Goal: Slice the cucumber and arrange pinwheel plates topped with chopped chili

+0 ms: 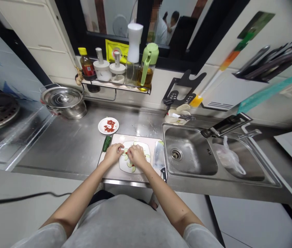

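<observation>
A squarish white plate (122, 167) lies on the pale cutting board (112, 175), with thin green-edged slices (130, 168), which look like cucumber, arranged on it and small red bits among them. Over the plate's left side, my left hand (113, 153) has its fingers curled and closed near a slice; what they hold is too small to make out. My right hand (137, 157) reaches over the middle, fingers pinched together beside a small red piece. A kitchen knife (158, 155) rests on the board's right side. A dark green cucumber piece (107, 143) lies at its left edge.
Behind the board stands a small white dish (100, 126) of chopped red pieces. A lidded steel pot (69, 105) is at the back left. To the right are a double sink (192, 168) and a plastic bag (228, 157). A bottle rack (114, 86) hangs above the counter.
</observation>
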`<move>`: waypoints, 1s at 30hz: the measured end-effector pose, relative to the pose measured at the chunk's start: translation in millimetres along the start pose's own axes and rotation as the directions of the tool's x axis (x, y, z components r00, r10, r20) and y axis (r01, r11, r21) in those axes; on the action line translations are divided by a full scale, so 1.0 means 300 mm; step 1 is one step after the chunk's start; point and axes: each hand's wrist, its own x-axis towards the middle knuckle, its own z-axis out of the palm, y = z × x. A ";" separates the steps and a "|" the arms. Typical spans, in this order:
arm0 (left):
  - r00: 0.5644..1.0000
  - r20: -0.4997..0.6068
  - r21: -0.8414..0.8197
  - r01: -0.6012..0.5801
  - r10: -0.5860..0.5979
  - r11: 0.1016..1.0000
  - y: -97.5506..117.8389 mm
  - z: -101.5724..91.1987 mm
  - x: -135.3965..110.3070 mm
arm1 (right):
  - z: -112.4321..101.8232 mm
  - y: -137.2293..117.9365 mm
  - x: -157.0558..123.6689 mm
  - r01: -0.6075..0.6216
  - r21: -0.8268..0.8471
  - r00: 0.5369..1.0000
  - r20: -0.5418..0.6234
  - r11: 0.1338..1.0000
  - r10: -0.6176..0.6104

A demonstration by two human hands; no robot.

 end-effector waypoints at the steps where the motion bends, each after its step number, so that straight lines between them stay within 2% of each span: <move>1: 1.000 0.004 0.020 0.000 0.000 1.000 0.001 0.004 0.000 | 0.006 0.001 0.002 -0.001 -0.006 1.000 0.003 1.000 0.001; 17: 1.000 0.027 0.117 -0.003 0.000 0.993 0.008 0.038 0.013 | 0.036 0.013 0.016 0.010 -0.034 1.000 0.029 0.999 -0.009; 30: 0.994 0.063 0.191 0.074 -0.087 0.979 0.034 0.031 0.010 | 0.039 0.011 0.019 0.004 -0.057 0.997 0.076 0.998 0.001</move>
